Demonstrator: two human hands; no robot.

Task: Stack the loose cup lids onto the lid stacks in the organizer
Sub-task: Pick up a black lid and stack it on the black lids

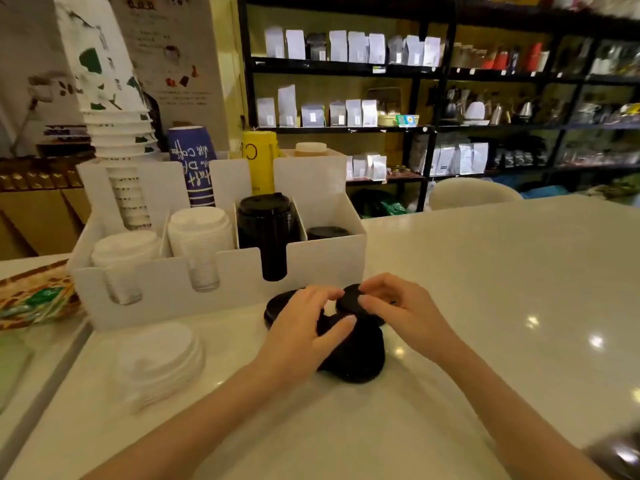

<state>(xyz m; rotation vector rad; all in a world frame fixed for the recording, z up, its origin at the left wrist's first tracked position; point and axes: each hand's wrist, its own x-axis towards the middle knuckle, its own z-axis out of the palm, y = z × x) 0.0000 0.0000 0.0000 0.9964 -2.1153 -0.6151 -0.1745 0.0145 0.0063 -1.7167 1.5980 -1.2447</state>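
Note:
Loose black lids (356, 355) lie in a heap on the white counter in front of the white organizer (311, 261). My left hand (304, 327) rests on the heap, fingers curled over its left side. My right hand (398, 306) pinches a small black lid (349, 301) at the heap's top. Another black lid (277, 306) lies flat behind my left hand. The organizer holds two white lid stacks (201, 237), a tall black lid stack (266, 223) and a low black lid stack (327, 232). A loose pile of white lids (159, 362) sits at the left.
Paper cup stacks (117, 143) stand in the organizer's back row, beside a blue cup (192, 164) and a yellow cup (259, 161). A patterned tray (34, 296) lies at far left. Dark shelves with bags fill the background. A shiny object (620, 455) sits at the lower right corner.

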